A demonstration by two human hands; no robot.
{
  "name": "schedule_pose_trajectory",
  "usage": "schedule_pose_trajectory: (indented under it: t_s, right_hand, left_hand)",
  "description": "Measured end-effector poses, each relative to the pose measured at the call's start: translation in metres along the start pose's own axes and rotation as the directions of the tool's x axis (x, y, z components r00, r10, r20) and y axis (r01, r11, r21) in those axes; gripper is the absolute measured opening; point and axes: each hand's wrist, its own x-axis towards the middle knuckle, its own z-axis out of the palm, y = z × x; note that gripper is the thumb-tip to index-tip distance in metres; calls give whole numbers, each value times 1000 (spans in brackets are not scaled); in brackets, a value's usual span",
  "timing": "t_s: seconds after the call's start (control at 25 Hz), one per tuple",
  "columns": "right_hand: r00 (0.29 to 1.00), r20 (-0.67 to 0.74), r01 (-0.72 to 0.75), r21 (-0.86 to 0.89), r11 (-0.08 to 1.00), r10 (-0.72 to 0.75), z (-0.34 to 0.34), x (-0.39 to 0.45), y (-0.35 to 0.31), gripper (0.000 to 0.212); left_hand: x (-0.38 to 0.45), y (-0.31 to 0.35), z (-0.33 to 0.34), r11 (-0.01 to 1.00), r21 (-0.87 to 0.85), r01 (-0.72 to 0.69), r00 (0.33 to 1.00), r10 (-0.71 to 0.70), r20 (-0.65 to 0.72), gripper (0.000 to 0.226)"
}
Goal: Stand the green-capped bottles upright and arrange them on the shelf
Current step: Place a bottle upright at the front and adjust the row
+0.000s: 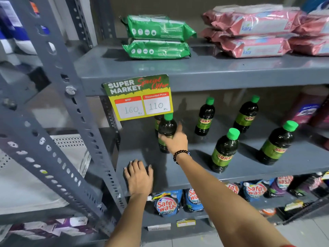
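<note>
Several dark bottles with green caps and green labels stand upright on the grey middle shelf [178, 177]. My right hand [175, 141] grips one bottle [167, 128] at the shelf's left, just below the price sign. Another bottle [157, 123] stands behind it, mostly hidden. To the right stand more bottles: back middle [204, 118], back right [246, 114], front middle [224, 151] and front right [276, 144]. My left hand [139, 176] lies flat, fingers spread, on the shelf's front left edge and holds nothing.
A yellow and green price sign [140, 98] hangs from the upper shelf edge. Green packs [156, 38] and pink packs [252, 31] lie on the upper shelf. Detergent pouches [166, 204] fill the shelf below. A slotted steel upright [58, 107] runs at the left.
</note>
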Motion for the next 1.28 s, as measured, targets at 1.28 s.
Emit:
schedule_pose_trajectory:
  t_s: [1.28]
  right_hand:
    - [940,275,208,3,978,-201,-39,-60,24,76]
  left_hand:
    - [4,-4,7,999,-34,5,998,-3,63,44]
